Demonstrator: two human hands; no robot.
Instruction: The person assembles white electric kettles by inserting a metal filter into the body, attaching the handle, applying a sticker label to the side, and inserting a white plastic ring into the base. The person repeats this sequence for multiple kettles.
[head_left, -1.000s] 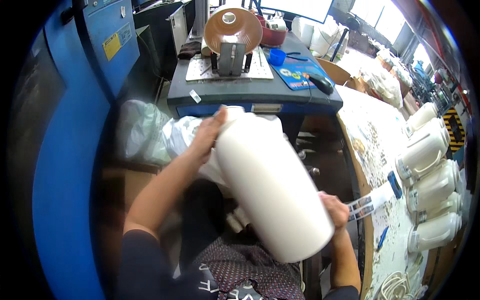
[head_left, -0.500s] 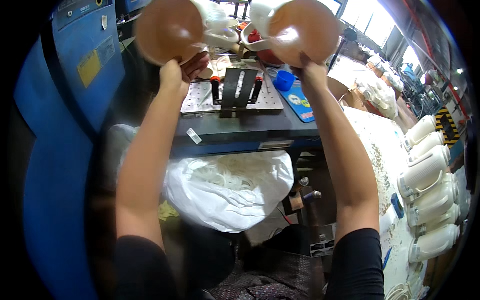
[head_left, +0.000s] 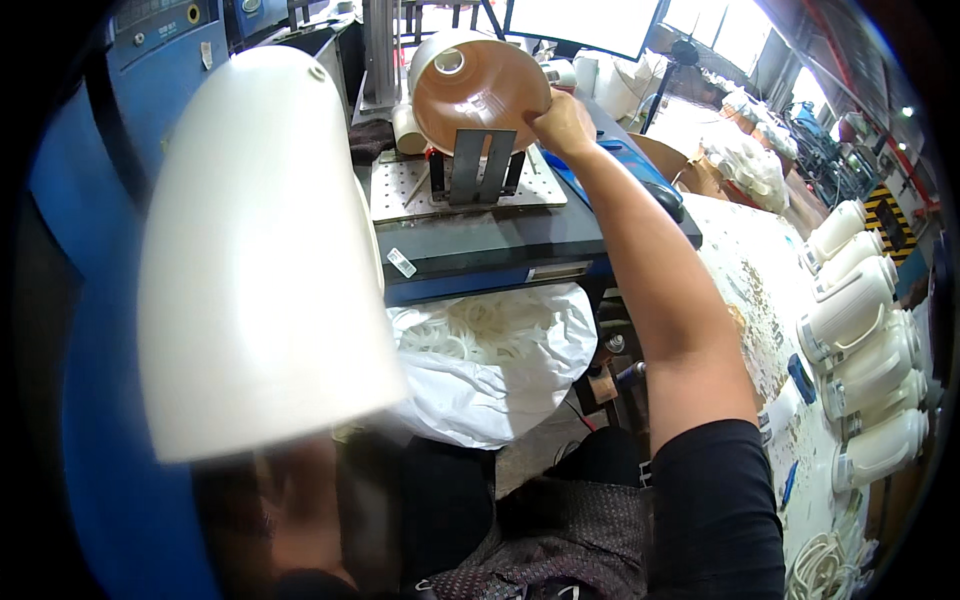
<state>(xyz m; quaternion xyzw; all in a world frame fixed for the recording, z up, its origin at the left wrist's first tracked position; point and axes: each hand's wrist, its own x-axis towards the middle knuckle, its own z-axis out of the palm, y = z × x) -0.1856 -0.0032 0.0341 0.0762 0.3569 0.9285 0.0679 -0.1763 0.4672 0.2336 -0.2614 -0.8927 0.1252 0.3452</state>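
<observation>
A large white jug shell hangs close on the left, its wide open end downward. My left hand is at that lower end, blurred and partly hidden by the shell, which it holds up. Over the bench, my right hand grips the rim of a second jug shell. This one lies on its side with its wide mouth facing me, showing a tan inside and a small round hole at the far end. Just below and in front of it stands a dark slotted metal plate fixture.
The fixture sits on a perforated board on a dark bench. Below hangs a white bag of pale plastic rings. Several white jugs lie along the worn table at right. A blue cabinet stands left.
Both shells were raised side by side at the top. The left one has swung down and close on the left; the right one has moved left, over the fixture.
</observation>
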